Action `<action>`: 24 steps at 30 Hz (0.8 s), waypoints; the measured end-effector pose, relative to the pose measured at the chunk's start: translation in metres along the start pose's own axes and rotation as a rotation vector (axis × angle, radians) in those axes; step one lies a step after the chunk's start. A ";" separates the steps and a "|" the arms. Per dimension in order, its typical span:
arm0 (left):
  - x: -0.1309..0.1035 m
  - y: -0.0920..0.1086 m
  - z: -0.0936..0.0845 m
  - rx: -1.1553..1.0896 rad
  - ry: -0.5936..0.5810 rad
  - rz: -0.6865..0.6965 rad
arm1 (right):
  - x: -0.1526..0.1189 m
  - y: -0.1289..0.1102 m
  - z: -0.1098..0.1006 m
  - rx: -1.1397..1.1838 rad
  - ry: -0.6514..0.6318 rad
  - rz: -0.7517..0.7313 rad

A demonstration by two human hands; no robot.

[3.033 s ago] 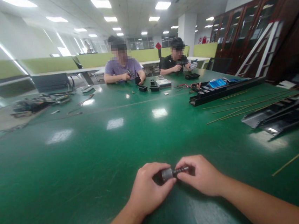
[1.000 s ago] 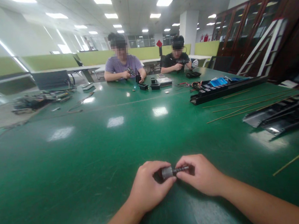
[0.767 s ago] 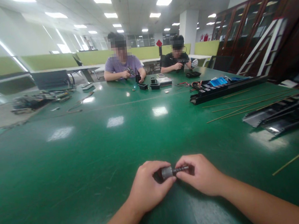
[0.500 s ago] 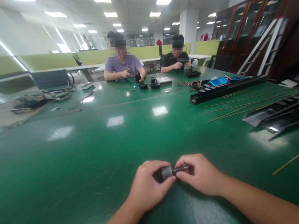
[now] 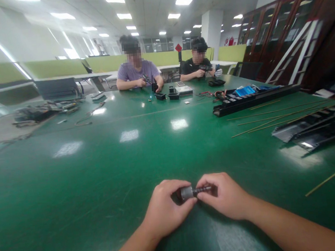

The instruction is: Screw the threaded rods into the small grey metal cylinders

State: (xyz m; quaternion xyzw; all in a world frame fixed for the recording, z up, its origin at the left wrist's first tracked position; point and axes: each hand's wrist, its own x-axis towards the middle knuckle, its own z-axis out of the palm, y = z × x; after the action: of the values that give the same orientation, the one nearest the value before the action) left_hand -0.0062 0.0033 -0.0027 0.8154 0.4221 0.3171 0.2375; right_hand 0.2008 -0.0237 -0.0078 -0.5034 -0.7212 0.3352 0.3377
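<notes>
Head view: our left hand [image 5: 163, 212] pinches a grey metal cylinder [image 5: 187, 193], fingers closed around it; our right hand [image 5: 226, 196] grips its dark threaded shaft [image 5: 202, 190], low over the bench [image 5: 101, 175]. We judge the two parts engaged but not fully seated, since shaft remains exposed.

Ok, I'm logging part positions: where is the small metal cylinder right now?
In the head view the small metal cylinder sits low at centre, pinched between the left hand and the right hand, just above the green table.

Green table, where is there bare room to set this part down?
Bare: the green table from the left hand to the cable clutter. Crowded: thin rods and black trays beyond the right hand.
</notes>
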 end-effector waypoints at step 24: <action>0.000 0.000 -0.001 0.009 0.007 0.008 | 0.001 0.000 0.000 -0.013 -0.005 0.010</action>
State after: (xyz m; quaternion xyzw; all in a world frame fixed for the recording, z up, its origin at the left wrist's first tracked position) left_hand -0.0065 0.0028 -0.0022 0.8171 0.4211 0.3189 0.2310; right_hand 0.2006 -0.0225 -0.0081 -0.5082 -0.7218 0.3336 0.3309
